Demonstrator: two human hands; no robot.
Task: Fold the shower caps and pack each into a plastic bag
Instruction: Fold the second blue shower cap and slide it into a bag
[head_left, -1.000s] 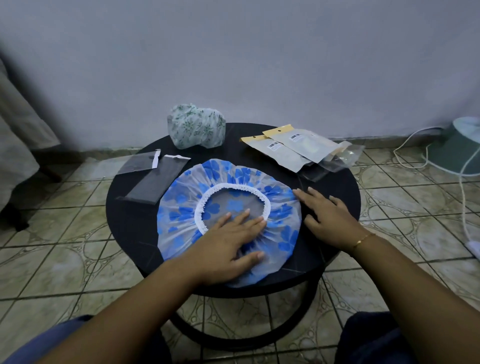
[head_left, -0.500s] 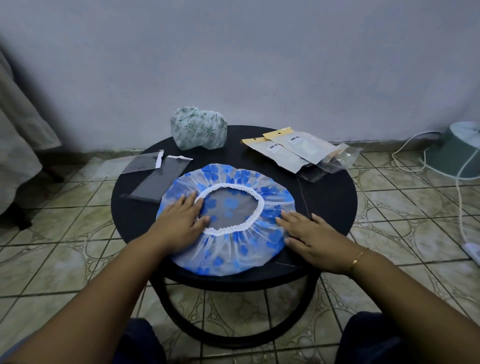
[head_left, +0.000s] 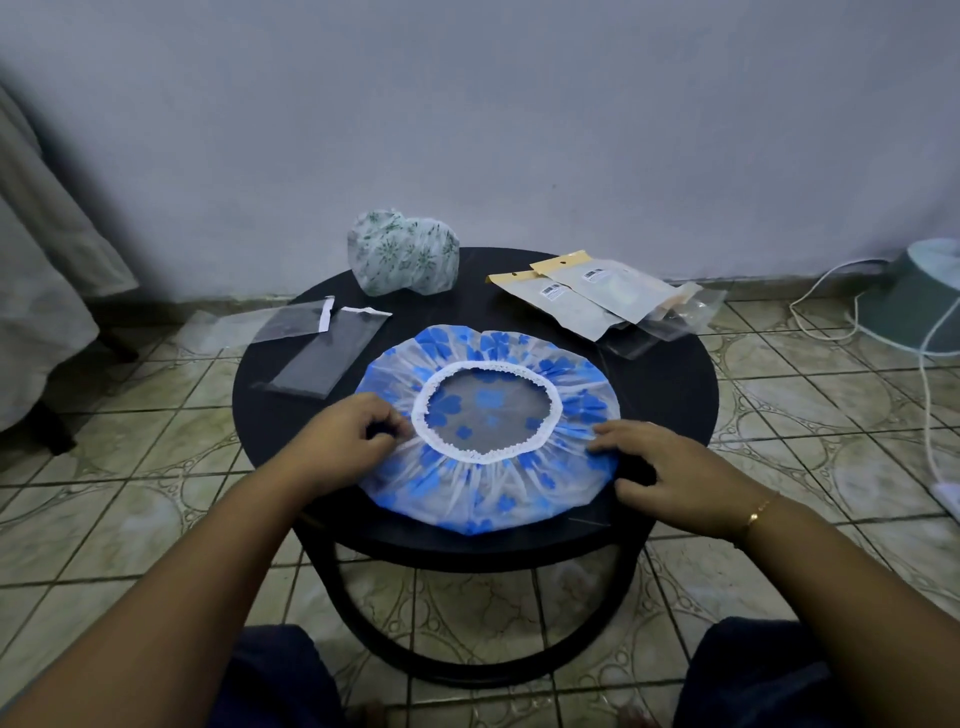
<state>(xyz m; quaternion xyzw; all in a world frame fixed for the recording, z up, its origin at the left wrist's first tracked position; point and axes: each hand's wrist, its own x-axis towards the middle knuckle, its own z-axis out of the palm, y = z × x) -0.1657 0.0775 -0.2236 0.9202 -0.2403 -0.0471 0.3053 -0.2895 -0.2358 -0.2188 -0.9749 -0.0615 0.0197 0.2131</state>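
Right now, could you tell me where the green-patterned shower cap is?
In the head view, the green-patterned shower cap sits bunched at the far edge of the round black table, behind the blue shower cap and left of the packets.

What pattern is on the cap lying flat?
Blue flowers on translucent white, white elastic trim: blue shower cap, head view.

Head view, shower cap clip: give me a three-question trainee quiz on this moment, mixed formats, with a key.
1. True or false: the blue-flowered shower cap lies spread flat, elastic opening up.
2. Which hand grips the cap's left edge: left hand or right hand?
3. Where is the green-patterned shower cap? A) far edge of the round table B) on the floor C) inside a clear plastic bag

Key: 1 true; 2 left hand; 3 A
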